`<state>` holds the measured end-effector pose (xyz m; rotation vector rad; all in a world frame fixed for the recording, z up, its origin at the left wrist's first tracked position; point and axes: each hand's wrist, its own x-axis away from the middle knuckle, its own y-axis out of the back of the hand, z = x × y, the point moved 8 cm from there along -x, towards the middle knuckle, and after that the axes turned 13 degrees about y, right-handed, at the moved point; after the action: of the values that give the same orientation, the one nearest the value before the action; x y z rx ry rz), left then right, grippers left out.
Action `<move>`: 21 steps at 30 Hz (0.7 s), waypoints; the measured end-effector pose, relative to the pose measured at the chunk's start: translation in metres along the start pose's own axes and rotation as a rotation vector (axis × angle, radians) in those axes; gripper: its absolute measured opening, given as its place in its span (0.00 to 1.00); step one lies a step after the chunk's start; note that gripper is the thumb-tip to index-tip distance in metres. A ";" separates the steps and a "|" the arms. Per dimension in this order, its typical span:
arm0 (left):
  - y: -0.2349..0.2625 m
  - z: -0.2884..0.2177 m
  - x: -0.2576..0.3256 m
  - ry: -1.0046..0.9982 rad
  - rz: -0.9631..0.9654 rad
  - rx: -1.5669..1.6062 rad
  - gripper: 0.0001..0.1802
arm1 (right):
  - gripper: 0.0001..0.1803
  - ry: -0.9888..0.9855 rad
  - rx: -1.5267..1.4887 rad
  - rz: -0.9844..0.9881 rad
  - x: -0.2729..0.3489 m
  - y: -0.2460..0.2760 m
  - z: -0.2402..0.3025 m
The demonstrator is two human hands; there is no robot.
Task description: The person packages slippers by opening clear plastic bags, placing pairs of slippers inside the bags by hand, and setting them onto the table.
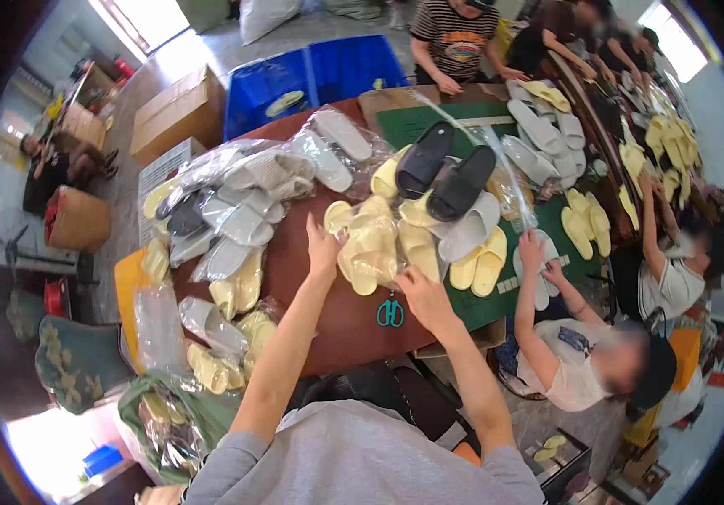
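Bagged yellow slippers (368, 248) on the brown desk (347, 326)
Left hand (325, 247) spread at their left side, right hand (426, 296) at their lower right — pinching or not, I cannot tell; teal scissors (399, 313) nearby.

No lettering is legible. A colourful print marks a striped shirt (456, 40) at the frame's top centre, a dark one a white shirt (576, 358) lower right; blurred dark lines cover a pale carton (162, 187) upper left.
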<state>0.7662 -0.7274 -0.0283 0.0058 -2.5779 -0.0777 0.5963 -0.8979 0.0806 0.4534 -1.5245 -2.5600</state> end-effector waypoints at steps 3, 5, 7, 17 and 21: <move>0.024 0.060 0.008 0.339 0.058 0.626 0.18 | 0.14 -0.008 -0.213 0.156 0.019 -0.048 0.025; 0.072 0.085 0.005 0.343 0.023 0.609 0.15 | 0.15 0.023 -0.343 0.216 0.024 -0.077 0.050; 0.133 0.107 0.001 0.285 0.010 0.535 0.09 | 0.16 0.090 -0.493 0.237 0.015 -0.088 0.092; 0.252 0.202 0.084 0.430 -0.103 0.098 0.21 | 0.21 0.207 -0.705 0.521 -0.011 -0.254 0.201; 0.298 0.251 0.074 0.483 -0.121 0.238 0.24 | 0.15 0.198 -0.726 0.368 -0.059 -0.277 0.181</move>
<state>0.5735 -0.4174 -0.1843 0.2394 -2.0879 0.1671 0.6064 -0.5975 -0.0693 0.2797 -0.4832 -2.4452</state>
